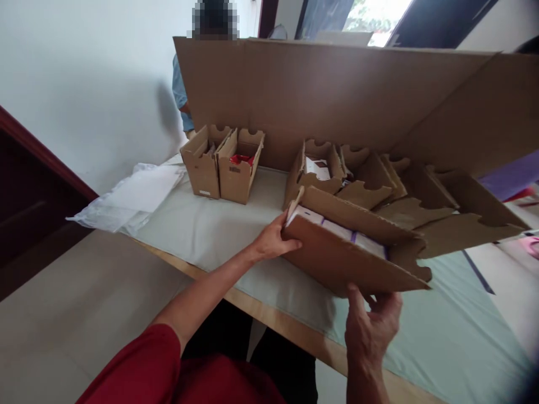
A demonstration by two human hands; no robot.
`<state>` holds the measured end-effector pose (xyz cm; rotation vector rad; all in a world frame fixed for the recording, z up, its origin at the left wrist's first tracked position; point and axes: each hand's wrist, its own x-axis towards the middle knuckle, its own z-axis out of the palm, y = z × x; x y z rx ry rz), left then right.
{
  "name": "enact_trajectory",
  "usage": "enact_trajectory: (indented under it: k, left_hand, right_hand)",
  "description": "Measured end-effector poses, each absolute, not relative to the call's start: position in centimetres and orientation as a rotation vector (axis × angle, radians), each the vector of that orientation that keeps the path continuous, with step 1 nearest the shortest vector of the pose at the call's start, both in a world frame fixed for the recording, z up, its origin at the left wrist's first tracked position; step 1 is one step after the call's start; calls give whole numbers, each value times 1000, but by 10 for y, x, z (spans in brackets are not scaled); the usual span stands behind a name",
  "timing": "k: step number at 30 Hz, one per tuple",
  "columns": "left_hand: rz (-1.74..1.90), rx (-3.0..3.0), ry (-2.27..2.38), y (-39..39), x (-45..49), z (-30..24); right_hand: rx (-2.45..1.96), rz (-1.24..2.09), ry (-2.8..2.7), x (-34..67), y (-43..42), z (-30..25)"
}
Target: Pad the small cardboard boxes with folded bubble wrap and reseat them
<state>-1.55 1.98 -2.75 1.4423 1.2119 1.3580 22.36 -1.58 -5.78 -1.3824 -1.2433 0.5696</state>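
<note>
Between my two hands a long brown cardboard bin is held tilted above the table's front part. Several white packs with purple edges lie in a row inside it. My left hand grips the bin's left end, thumb on the near side wall and fingers behind the end. Under the right part of the near side, my right hand supports the bin, its thumb against the wall and its other fingers partly hidden beneath.
Behind the held bin stand several more cardboard bins, one with a white card. Two bins stand further left, one holding red items. A tall cardboard screen runs along the back. Clear plastic bags lie at left. A person in blue is behind.
</note>
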Motion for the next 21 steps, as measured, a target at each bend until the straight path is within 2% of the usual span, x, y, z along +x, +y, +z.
enact_trajectory:
  k: [5, 10, 16, 21]
  left_hand:
    - [1237, 1614, 1623, -2, -32, -68]
    - [1276, 1688, 2281, -84, -157, -83]
    - [696, 1502, 2948, -153, -321, -58]
    - [434, 1526, 2967, -153, -348, -58]
  right_hand:
    - [-1564, 705, -1348, 234, -33, -89]
    - [-1608, 694, -1408, 244, -37, -100]
    - [-1628, 708, -1429, 241, -32, -95]
    - [-1690, 657, -1435, 237, -32, -90]
